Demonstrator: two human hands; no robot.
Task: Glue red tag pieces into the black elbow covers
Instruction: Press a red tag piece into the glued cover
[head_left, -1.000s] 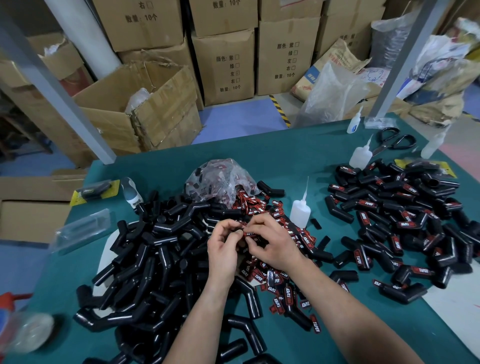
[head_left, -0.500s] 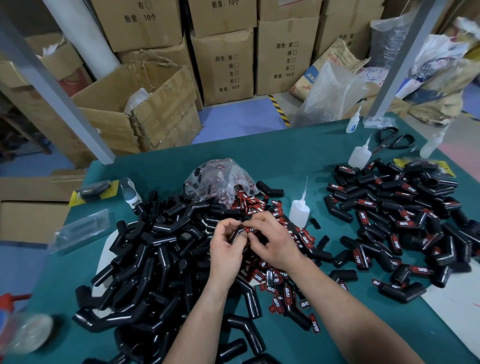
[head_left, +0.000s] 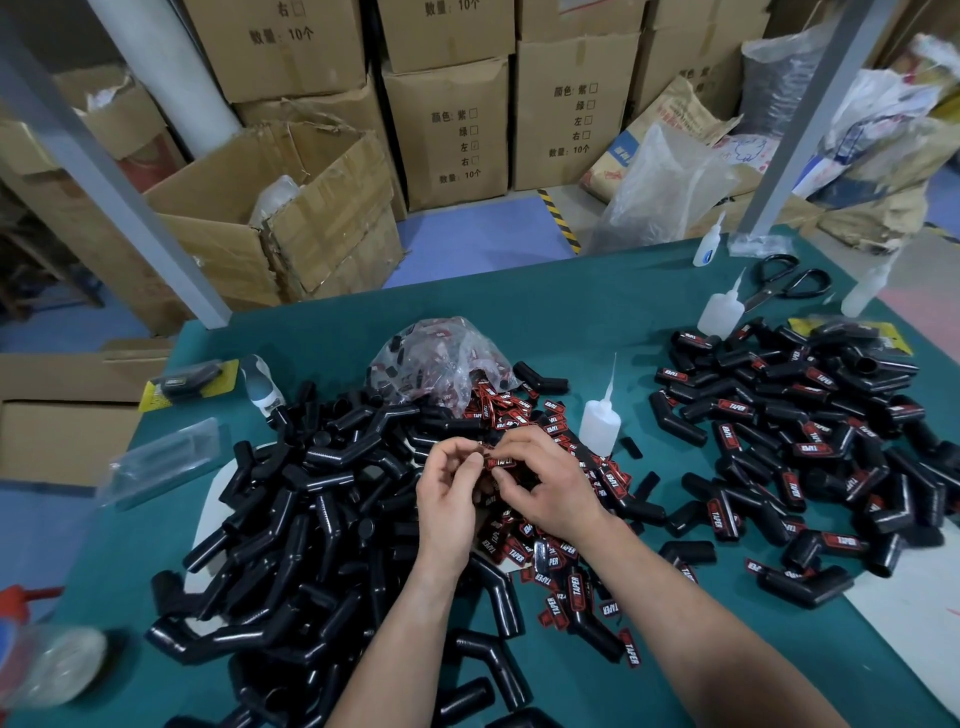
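A big heap of plain black elbow covers (head_left: 311, 499) fills the left half of the green table (head_left: 597, 322). Loose red tag pieces (head_left: 550, 551) printed "TAPER" lie scattered in the middle, spilling from a clear plastic bag (head_left: 441, 358). My left hand (head_left: 449, 499) and my right hand (head_left: 545, 483) meet above that scatter, both pinching one red tag (head_left: 497, 462) between fingertips. A second heap at the right holds black covers with red tags (head_left: 810, 441) fitted. A white glue bottle (head_left: 600, 421) with a long nozzle stands just right of my hands.
More glue bottles (head_left: 719, 312) and black scissors (head_left: 784, 283) lie at the far right of the table. A clear plastic case (head_left: 166, 457) and a yellow-backed pack (head_left: 187, 382) sit at the left edge. Cardboard boxes (head_left: 452, 130) and two grey posts stand behind.
My hands stay together over the tags; the fingers have shifted, turning the red tag so its printed face shows between them.
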